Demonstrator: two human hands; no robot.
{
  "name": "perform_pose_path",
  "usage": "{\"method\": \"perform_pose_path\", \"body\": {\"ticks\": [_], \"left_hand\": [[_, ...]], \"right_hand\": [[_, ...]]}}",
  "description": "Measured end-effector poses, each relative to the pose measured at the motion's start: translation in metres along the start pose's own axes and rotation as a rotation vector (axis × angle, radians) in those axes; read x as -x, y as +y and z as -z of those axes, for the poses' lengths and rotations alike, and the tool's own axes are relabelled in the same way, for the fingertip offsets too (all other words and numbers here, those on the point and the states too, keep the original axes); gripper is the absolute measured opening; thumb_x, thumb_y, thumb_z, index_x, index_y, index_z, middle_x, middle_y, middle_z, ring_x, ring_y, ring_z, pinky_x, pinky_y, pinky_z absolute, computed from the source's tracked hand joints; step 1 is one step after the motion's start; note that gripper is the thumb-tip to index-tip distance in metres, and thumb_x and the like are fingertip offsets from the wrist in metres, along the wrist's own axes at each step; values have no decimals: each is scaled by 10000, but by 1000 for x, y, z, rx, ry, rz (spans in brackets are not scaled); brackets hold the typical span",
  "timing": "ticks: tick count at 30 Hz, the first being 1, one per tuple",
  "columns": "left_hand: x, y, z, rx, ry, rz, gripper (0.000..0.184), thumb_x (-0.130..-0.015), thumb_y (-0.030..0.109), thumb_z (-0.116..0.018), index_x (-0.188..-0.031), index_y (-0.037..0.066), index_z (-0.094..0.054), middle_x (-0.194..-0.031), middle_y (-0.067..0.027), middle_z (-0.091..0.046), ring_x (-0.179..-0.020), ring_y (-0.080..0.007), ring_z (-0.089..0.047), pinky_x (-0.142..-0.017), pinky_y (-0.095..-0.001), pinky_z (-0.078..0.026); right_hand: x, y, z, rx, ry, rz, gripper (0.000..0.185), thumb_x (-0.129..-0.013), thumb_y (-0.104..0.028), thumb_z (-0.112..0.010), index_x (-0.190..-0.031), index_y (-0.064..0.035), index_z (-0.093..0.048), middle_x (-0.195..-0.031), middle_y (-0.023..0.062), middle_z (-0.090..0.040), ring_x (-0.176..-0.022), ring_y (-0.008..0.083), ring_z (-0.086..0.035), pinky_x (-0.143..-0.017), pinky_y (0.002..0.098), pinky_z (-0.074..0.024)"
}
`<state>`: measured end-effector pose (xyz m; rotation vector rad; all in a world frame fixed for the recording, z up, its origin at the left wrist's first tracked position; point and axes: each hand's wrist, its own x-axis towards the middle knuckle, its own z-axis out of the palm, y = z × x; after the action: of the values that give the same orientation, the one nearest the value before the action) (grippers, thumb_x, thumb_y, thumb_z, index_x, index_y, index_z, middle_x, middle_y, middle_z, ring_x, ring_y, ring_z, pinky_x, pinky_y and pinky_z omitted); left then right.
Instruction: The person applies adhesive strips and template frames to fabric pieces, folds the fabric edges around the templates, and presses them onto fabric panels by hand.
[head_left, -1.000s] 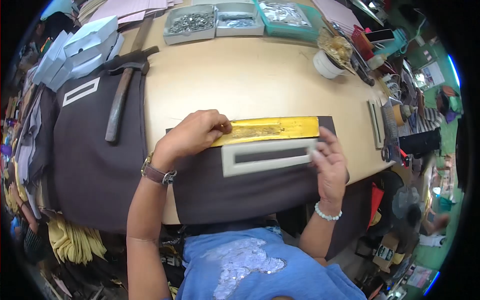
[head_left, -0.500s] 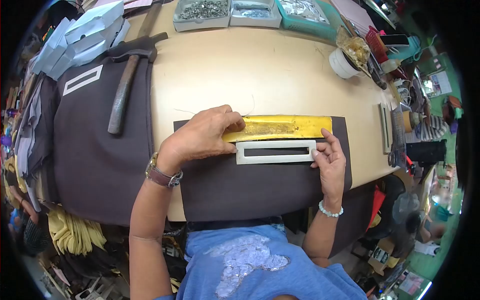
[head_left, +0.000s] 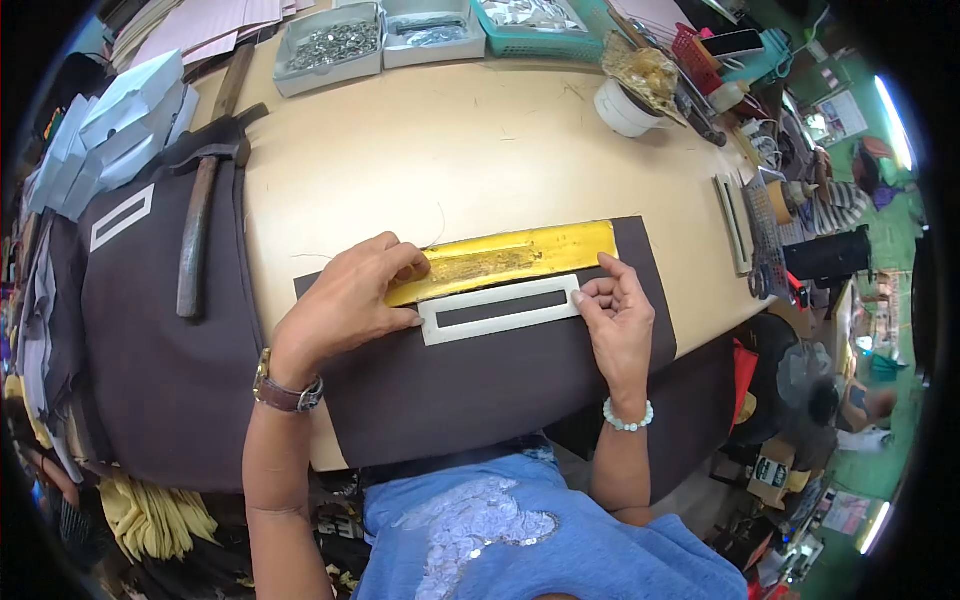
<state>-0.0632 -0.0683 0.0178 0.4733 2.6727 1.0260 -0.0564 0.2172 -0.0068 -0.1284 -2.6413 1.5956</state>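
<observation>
A white rectangular frame (head_left: 500, 329) with a long slot lies on dark fabric (head_left: 450, 410). Directly along its far edge is a worn yellow strip (head_left: 550, 247), shiny and rubbed brown in the middle. My left hand (head_left: 345, 300) is closed at the left ends of both, its thumb against the frame and its curled fingers on the strip. At the frame's right end, my right hand (head_left: 617, 315) pinches with the thumb; its index finger reaches the strip's near right corner. Frame and strip sit side by side, slightly tilted in view.
A hammer (head_left: 196, 235) and a second white frame (head_left: 122, 217) rest on dark fabric at left. Trays of small metal parts (head_left: 330, 48) line the back. A white tub (head_left: 625, 108) stands back right; a slotted metal piece (head_left: 733, 225) lies at the right edge.
The view has turned and shifted, so the table items appear further left and tilted. Both hands keep their places on the frame and strip.
</observation>
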Motion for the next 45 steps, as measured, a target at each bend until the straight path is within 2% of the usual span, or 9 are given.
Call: {"method": "perform_pose_path", "body": {"ticks": [16, 19, 22, 23, 27, 30, 31, 36, 45], "left_hand": [[2, 0, -1, -27, 16, -28, 382, -663, 107, -736, -994, 42, -560, -910, -105, -557, -881, -264, -588, -802, -349, -486], [3, 3, -3, -74, 36, -33, 372, -668, 106, -725, -992, 45, -552, -903, -109, -553, -867, -277, -578, -783, -362, -482], [9, 10, -8, -174, 106, -70, 327, -690, 90, -695, -981, 46, -553, -899, -114, -550, -851, -292, -563, -764, -381, -475], [11, 13, -12, -214, 140, -85, 307, -699, 82, -682, -976, 46, -555, -898, -115, -549, -846, -296, -558, -758, -387, -472], [33, 25, -40, -379, 191, -128, 187, -742, 2, -595, -923, 23, -637, -942, -121, -565, -940, -288, -554, -807, -398, -467], [48, 23, -60, -481, 392, -227, 242, -747, -13, -571, -965, 24, -671, -1050, -125, -587, -1071, -294, -539, -879, -399, -456], [53, 25, -64, -537, 357, -181, 324, -754, -3, -560, -1061, 28, -659, -1169, -110, -582, -1197, -311, -484, -955, -432, -426], [61, 23, -76, -574, 395, -132, 398, -764, 13, -557, -1153, 57, -624, -1260, -66, -564, -1253, -317, -442, -1029, -519, -341], [62, 29, -67, -591, 296, -62, 463, -757, -39, -516, -1191, 95, -608, -1288, -61, -554, -1244, -312, -435, -1070, -547, -265]], "right_hand": [[-7, -10, -5, 45, 57, -58, 370, -772, 26, -645, -1133, 58, -566, -707, 63, -639, -589, 69, -533, -592, 218, -449], [-3, -1, -7, 194, -9, 69, 222, -777, 22, -643, -997, 6, -630, -734, 72, -618, -603, 136, -555, -594, 264, -461], [4, 1, -15, 673, 141, 585, 97, -787, -10, -638, -882, -26, -649, -786, 86, -585, -683, 234, -570, -638, 341, -471], [5, -4, -13, 710, 92, 532, 72, -797, -50, -630, -864, -31, -644, -837, 96, -571, -791, 293, -563, -705, 399, -464], [0, 0, 1, 557, -27, 527, 96, -817, -54, -598, -892, -35, -655, -876, 114, -586, -824, 296, -565, -739, 402, -452], [9, -6, -13, 685, 156, 655, 114, -841, -77, -571, -889, -17, -655, -909, 132, -595, -843, 305, -570, -756, 420, -443], [16, -11, -26, 706, 174, 721, 158, -839, -74, -539, -927, 12, -639, -958, 154, -603, -879, 315, -575, -778, 430, -438], [64, -30, -101, 474, -154, 741, 469, -847, -45, -473, -1308, 36, -450, -1189, 186, -581, -1134, 320, -547, -1004, 483, -384], [25, 3, -21, 628, -134, 556, 507, -877, -10, -407, -1377, 36, -338, -1211, 97, -617, -1129, 233, -586, -1010, 524, -360]]}}
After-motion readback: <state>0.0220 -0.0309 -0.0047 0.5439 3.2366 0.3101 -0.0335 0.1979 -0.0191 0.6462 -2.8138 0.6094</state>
